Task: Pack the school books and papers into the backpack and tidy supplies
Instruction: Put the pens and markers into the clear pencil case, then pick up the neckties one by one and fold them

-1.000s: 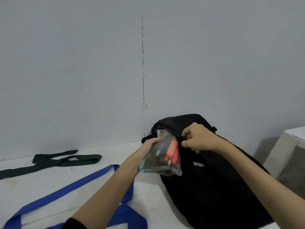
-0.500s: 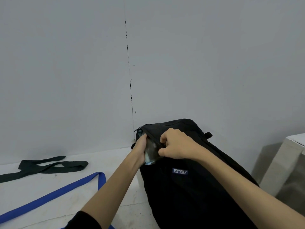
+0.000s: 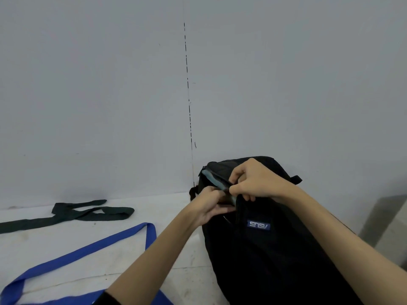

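Single head cam, wide-angle, looks forward and down from close behind both forearms, faces the far wall (image 3: 110,95), backpack (image 3: 275,249) near right, floor (image 3: 66,243) left; no second view.

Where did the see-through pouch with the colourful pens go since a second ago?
The left hand pushed the pouch down into the backpack; only a bluish edge shows at the opening now. The right hand kept its grip on the opening's edge. The backpack, blue strap and dark strap stayed put.
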The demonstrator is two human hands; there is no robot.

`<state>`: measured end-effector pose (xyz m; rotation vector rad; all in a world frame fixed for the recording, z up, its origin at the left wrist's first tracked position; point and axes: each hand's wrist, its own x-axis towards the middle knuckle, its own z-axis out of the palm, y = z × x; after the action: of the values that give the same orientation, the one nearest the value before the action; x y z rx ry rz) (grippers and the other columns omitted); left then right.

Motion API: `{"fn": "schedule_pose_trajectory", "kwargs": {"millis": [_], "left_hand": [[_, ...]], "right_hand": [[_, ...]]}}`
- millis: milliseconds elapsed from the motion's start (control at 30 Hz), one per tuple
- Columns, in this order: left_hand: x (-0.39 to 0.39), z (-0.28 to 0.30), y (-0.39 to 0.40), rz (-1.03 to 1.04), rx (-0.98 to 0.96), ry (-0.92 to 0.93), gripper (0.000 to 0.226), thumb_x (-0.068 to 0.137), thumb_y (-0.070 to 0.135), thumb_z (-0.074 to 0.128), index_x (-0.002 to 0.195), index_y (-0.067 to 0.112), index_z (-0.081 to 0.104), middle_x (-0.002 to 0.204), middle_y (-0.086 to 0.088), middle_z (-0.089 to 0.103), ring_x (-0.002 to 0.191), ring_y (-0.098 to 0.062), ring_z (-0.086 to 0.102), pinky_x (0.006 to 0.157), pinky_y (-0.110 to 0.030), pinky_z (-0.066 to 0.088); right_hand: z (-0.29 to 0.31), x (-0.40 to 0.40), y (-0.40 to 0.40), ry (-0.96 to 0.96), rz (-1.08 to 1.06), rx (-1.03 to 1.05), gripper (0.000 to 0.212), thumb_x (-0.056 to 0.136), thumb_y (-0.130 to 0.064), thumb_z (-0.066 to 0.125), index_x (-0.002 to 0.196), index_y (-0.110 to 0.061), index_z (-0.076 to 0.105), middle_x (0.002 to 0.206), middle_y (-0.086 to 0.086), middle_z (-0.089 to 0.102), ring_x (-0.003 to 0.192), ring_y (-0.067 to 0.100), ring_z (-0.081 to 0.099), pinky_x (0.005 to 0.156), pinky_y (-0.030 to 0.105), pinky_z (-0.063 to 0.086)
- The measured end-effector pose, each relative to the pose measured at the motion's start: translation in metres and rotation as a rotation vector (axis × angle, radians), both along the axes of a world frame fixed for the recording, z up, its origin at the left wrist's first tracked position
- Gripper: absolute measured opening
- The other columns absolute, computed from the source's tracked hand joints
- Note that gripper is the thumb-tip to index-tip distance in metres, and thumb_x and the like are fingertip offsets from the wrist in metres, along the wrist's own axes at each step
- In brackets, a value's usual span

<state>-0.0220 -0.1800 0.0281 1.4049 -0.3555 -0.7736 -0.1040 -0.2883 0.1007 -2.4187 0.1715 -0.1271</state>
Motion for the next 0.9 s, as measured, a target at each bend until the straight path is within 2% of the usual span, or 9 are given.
{"fn": "schedule_pose_trajectory", "kwargs": {"millis": [133,300,400,467,533,633,733,833,900], "left_hand": [[-0.003,0.001,-0.005,0.022,0.105,-0.14,0.018,0.094,0.001,0.046,0.109,0.006,0.051,0.078,-0.005,0.061,0.056,-0.006,0.063,0.05,-0.018,0.052],[0.005,-0.007,0.023,-0.261,0.293,-0.266,0.021,0.095,0.008,0.048,0.111,0.016,0.058,0.077,0.002,0.068,0.06,-0.006,0.061,0.063,-0.019,0.054],[0.011,-0.009,0.045,-0.144,0.312,-0.304,0.021,0.096,0.012,0.048,0.101,0.021,0.066,0.076,0.003,0.067,0.057,-0.004,0.055,0.055,-0.016,0.047],[0.019,-0.015,0.068,0.012,0.313,-0.298,0.023,0.096,0.013,0.049,0.1,0.022,0.07,0.074,0.003,0.066,0.056,-0.004,0.054,0.053,-0.016,0.045],[0.024,-0.022,0.094,0.107,0.351,-0.308,0.022,0.097,0.016,0.049,0.103,0.023,0.069,0.079,0.001,0.066,0.06,-0.007,0.056,0.057,-0.018,0.046],[0.025,-0.033,0.13,0.13,0.472,-0.327,0.02,0.098,0.021,0.048,0.107,0.025,0.065,0.085,0.002,0.068,0.065,-0.008,0.059,0.057,-0.018,0.049],[0.021,-0.049,0.163,0.137,0.596,-0.329,0.017,0.097,0.024,0.05,0.109,0.025,0.061,0.088,0.002,0.07,0.073,-0.009,0.065,0.065,-0.022,0.054],[0.016,-0.066,0.198,0.14,0.763,-0.423,0.017,0.096,0.02,0.05,0.11,0.027,0.058,0.095,0.003,0.067,0.085,-0.009,0.063,0.067,-0.019,0.05],[0.013,-0.076,0.221,0.075,0.853,-0.482,0.02,0.095,0.02,0.053,0.11,0.032,0.055,0.106,0.004,0.064,0.095,-0.008,0.06,0.074,-0.015,0.047]], "right_hand": [[-0.002,0.0,-0.002,-0.016,0.007,-0.018,0.016,0.07,-0.006,0.065,0.085,-0.001,0.065,0.044,0.001,0.055,0.038,0.014,0.043,0.047,0.018,0.039],[-0.009,0.006,-0.006,-0.032,0.053,0.008,0.025,0.069,-0.01,0.072,0.093,-0.013,0.063,0.058,-0.003,0.06,0.044,0.009,0.048,0.053,0.02,0.04],[-0.02,0.018,-0.003,-0.109,0.098,-0.008,0.029,0.076,-0.017,0.073,0.103,-0.021,0.063,0.078,-0.011,0.057,0.059,-0.001,0.047,0.061,0.015,0.036],[-0.031,0.021,0.0,-0.111,0.138,-0.107,0.022,0.083,-0.024,0.068,0.104,-0.02,0.066,0.093,-0.011,0.055,0.071,-0.002,0.047,0.066,0.012,0.035],[-0.045,0.023,0.003,-0.052,0.166,-0.346,0.019,0.088,-0.03,0.06,0.097,-0.016,0.07,0.101,-0.007,0.059,0.086,0.003,0.051,0.075,0.017,0.037],[-0.061,0.022,0.014,-0.034,0.136,-0.748,0.027,0.091,-0.032,0.049,0.077,-0.013,0.063,0.087,-0.002,0.059,0.096,0.017,0.051,0.087,0.03,0.033],[-0.059,0.023,0.029,-0.035,0.087,-0.783,0.032,0.092,-0.031,0.047,0.064,-0.016,0.045,0.069,-0.004,0.048,0.082,0.018,0.049,0.095,0.035,0.037],[-0.058,0.028,0.045,-0.107,0.098,-0.785,0.027,0.093,-0.032,0.044,0.087,-0.013,0.062,0.09,-0.001,0.06,0.095,0.019,0.049,0.088,0.033,0.037],[-0.06,0.033,0.061,-0.119,0.164,-0.698,0.028,0.093,-0.031,0.045,0.093,-0.011,0.064,0.097,0.0,0.061,0.098,0.018,0.049,0.083,0.03,0.037]]}}
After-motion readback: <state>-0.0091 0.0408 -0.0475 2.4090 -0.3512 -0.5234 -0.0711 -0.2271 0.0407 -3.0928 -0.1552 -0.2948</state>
